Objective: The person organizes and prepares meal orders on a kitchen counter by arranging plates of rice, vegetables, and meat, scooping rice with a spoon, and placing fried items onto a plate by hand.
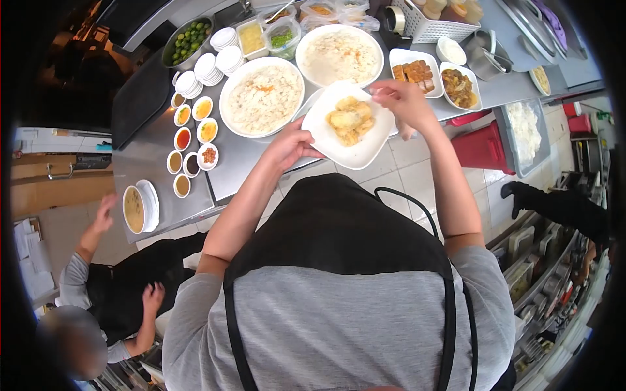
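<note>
My left hand grips the left edge of a white square plate, its thumb over the rim and its fingers underneath. Pale yellow, glossy pieces of food are heaped in the middle of the plate. Over the plate's upper right corner is my right hand, fingers drawn together in a pinch; whether they hold a small thing or touch the rim cannot be made out. Just beyond the plate, two large round white dishes, one on the left and one on the right, hold a pale shredded food with orange bits on top.
Several small sauce cups and stacked white dishes stand left on the steel counter. Dishes of sliced browned meat and stew are at right. A red bin stands below. A co-worker is at lower left.
</note>
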The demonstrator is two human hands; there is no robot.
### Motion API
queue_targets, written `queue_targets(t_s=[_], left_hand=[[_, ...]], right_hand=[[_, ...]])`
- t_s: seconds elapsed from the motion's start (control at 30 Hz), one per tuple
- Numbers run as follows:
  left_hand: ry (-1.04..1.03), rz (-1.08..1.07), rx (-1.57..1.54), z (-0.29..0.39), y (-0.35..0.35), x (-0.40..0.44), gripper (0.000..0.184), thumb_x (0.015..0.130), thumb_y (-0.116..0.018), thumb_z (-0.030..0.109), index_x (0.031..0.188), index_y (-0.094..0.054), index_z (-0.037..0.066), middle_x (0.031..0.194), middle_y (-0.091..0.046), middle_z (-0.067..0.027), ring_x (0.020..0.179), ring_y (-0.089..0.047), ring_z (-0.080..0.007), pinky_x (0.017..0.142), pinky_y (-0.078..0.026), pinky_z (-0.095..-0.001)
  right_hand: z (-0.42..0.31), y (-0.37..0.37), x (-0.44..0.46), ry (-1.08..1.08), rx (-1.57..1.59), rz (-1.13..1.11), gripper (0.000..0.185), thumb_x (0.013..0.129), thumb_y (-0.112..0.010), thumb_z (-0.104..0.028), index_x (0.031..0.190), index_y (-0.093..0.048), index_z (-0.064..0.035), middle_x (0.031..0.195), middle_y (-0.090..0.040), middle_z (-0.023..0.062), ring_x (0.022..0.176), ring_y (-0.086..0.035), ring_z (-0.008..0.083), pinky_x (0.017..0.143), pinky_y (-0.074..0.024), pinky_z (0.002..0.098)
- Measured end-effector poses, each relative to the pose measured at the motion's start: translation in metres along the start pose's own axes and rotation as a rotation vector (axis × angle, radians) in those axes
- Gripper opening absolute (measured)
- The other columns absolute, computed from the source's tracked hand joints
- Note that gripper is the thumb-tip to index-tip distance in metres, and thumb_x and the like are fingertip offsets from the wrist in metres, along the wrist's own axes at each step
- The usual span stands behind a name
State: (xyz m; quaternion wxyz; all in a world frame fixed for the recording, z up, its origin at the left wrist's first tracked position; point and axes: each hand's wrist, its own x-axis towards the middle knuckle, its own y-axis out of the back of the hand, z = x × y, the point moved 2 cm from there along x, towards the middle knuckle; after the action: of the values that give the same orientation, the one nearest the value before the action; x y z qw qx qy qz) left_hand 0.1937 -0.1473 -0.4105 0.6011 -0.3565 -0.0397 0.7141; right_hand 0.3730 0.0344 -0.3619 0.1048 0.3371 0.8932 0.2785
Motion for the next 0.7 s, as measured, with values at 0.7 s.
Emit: queue_targets(t_s=[0.7], left_hand=[[-0.231, 0.586, -0.286, -0.086, 0.128, -0.193, 0.055, 0.072, -0.047, -0.001, 0.125, -0.033, -0.002, 0.112, -0.052, -0.0173, 0.093, -0.060, -0.0278, 0.072, -0.055, -0.0386]], right_hand=[[0.130, -0.023, -0.013, 0.155, -0.634, 0.360, 0.011, 0.066, -0.058, -0.004, 0.076, -0.063, -0.0038, 0.074, -0.058, 0.0118, 0.072, -0.056, 0.0303, 0.065, -0.0442, 0.0382]])
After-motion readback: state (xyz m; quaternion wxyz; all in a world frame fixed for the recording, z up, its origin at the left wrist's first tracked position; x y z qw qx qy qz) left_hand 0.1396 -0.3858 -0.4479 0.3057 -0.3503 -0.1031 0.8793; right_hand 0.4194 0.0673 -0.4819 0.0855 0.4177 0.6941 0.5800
